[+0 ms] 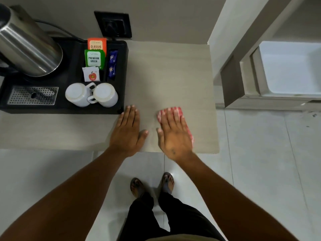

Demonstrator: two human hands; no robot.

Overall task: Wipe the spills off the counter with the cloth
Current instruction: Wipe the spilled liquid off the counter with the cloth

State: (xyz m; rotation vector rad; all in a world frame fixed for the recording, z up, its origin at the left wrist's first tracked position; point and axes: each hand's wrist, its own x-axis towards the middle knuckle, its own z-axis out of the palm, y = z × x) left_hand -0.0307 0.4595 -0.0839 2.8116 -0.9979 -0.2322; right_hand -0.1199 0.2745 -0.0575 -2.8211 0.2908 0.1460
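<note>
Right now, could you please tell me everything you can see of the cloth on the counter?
The cloth is red and white, apparently checked, soft fabric, folded or bunched small. It lies flat on the beige counter near its front right part, pinned under the flat, open right hand. Only its far edge and right side show past the fingers. The left hand rests beside it, apart.

Red-white patterned cloth (160, 114) folded flat on beige counter (166, 72) near front edge, mostly covered by flat palm.
</note>
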